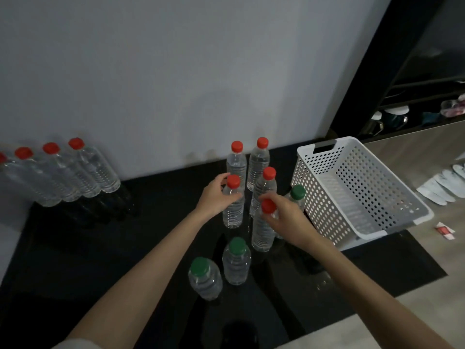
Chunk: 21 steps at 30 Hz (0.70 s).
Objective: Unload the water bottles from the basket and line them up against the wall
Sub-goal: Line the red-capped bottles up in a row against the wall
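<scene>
Left hand (215, 195) grips a clear plastic water bottle with red cap (232, 210) just below the neck, fingers curled round it. The bottle stands upright on the black glossy floor (125, 248). Right hand (284, 219) grips a second red-capped clear bottle (261, 234) at the shoulder, fingers wrapped just under the cap, also upright. Both are in a loose cluster mid-floor, apart from the grey wall (176, 71). Rest of cluster: two red-capped bottles (258, 165) at the back near the wall (can't tell if touching it), another red-capped one (266, 187) between the hands, one green-capped bottle (297, 195) partly hidden behind the right hand, and two green-capped bottles (235, 263) in front nearest the camera. Row of red-capped bottles (75, 172) stands against the wall at far left, packed side by side, well apart from the cluster. White perforated plastic basket (324, 197) sits just right of the cluster, half on the black floor, half on wood flooring (402, 159).
</scene>
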{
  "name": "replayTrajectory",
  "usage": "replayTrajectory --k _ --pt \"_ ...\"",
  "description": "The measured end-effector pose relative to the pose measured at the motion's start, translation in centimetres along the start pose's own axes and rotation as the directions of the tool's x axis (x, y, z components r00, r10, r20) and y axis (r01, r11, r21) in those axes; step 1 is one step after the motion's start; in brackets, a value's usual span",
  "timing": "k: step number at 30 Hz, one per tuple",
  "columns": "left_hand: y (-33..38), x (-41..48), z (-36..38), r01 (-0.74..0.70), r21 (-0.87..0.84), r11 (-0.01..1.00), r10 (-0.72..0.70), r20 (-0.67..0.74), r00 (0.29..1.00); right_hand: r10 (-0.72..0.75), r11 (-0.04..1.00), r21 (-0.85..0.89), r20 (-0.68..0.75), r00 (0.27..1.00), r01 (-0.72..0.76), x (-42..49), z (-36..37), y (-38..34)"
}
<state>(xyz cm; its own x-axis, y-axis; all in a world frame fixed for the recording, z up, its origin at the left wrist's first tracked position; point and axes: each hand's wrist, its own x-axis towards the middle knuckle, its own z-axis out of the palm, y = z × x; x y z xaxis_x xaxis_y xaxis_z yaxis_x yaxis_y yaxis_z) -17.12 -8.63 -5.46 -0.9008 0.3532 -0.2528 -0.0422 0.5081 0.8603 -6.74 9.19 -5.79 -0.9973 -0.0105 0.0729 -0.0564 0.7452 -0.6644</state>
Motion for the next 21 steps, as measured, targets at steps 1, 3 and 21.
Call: replayTrajectory --k 1,3,21 --pt "-0.3 0.5 0.4 0.016 0.009 1.0 -0.016 0.009 1.0 -0.01 0.999 0.033 -0.001 1.0 0.01 -0.1 0.4 0.5" --pt "-1.1 1.3 0.9 0.031 0.035 0.999 -0.032 0.024 0.999 0.011 0.995 0.1 -0.011 1.0 -0.01 -0.1 1.1 1.2" --pt "-5.7 -0.5 -0.4 0.007 0.104 0.995 0.01 -0.161 0.987 0.121 0.986 0.105 0.059 0.991 -0.127 1.5 3.6 2.4"
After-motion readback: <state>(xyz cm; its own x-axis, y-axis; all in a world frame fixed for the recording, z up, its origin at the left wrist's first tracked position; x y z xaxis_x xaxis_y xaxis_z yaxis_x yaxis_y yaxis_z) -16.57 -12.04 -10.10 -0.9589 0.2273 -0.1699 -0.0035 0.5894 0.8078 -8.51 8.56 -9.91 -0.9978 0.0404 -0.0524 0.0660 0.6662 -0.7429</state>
